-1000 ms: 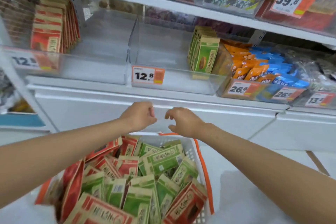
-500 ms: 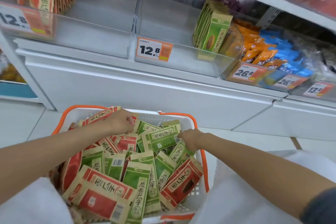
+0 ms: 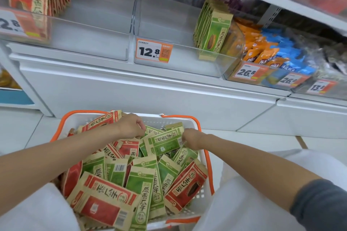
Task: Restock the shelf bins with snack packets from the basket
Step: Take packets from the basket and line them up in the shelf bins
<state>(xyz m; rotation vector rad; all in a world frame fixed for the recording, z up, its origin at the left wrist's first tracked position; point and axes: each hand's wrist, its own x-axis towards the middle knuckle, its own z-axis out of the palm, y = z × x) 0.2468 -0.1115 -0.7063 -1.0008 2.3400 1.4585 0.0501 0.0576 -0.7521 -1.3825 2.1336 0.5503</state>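
Both hands are down at the far edge of the white plastic basket with orange rim [image 3: 169, 122], on the heap of red and green packets [image 3: 105, 195]. A flat green paper snack packet [image 3: 163, 141] lies on top between them, its long axis running from hand to hand. The right hand [image 3: 191, 138] has fingers curled on its right short end, it seems a pinch; the left hand [image 3: 131, 125] curls fingers at the left end, but I cannot tell if it grips. The clear plastic shelf bin [image 3: 187, 63] with upright green packets [image 3: 212, 32] stands above, beyond that far edge, nearer to the right hand
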